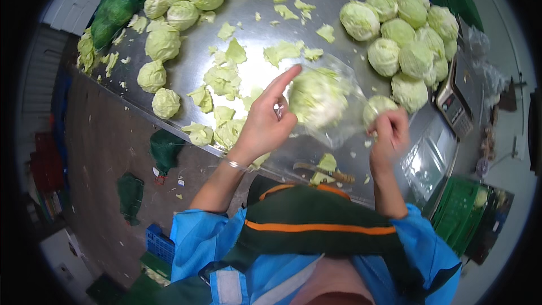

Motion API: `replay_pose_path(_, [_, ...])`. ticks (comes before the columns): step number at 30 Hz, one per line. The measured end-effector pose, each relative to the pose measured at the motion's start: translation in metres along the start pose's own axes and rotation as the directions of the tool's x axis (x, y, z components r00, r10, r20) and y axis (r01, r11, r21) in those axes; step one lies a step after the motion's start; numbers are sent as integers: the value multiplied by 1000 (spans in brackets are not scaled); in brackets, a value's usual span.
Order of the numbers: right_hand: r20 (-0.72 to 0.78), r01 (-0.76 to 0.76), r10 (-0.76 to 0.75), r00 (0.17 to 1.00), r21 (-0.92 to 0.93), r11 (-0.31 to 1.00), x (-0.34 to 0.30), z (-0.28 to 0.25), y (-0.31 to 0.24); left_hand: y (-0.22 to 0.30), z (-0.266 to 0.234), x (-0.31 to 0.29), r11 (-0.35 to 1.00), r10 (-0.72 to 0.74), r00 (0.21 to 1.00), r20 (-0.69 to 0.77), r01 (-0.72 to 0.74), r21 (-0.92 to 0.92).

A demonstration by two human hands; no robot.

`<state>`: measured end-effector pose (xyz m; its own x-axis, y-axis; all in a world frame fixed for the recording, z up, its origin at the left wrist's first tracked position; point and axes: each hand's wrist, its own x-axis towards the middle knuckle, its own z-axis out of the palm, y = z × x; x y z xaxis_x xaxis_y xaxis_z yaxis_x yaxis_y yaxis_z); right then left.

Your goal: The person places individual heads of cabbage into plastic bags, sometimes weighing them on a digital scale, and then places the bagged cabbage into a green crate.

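Note:
A trimmed pale green cabbage (319, 99), blurred by motion, sits in a clear plastic bag (347, 124) between my two hands. My left hand (268, 121) is at the bag's left side, index finger stretched out along it. Its other fingers are curled, with a shiny bit of plastic showing beside the thumb. On the right, my right hand (390, 133) is closed in a pinch on the bag's edge, slightly blurred. Just behind it rests another cabbage (377, 107). A knife (324, 172) with a wooden handle lies near the table's front edge beside a leaf scrap.
Several cabbages (415, 59) are heaped on the metal table's right side; others (162, 44) line its left. Loose leaves (223, 79) are strewn between. Far right are a scale (454, 104) and a stack of flat clear bags (423, 164). A green crate (460, 209) stands below.

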<state>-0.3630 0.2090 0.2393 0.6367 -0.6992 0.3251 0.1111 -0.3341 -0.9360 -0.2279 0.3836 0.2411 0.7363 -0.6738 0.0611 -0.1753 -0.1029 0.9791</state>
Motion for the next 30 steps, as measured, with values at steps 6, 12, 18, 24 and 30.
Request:
replay_pose_path(6, [-104,-30,76,992,389,921,37,-19,-56,36,-34,32,966,113,988,108,-84,-243])
replay_pose_path(12, [-170,-207,277,946,343,916,23,-22,-30,-110,-17,-69,785,-93,912,399,-179,593])
replay_pose_path(18, [9,-103,103,995,9,995,19,-48,-19,-177,-97,-26,235,112,934,339,-356,904])
replay_pose_path(24, [-55,-311,307,950,-201,929,29,-68,-38,-163,-258,42,477,186,681,-708,567,671])
replay_pose_path(30, [163,-342,397,903,-282,896,20,-55,-12,-208,-323,10,383,-225,601,-767,778,498])
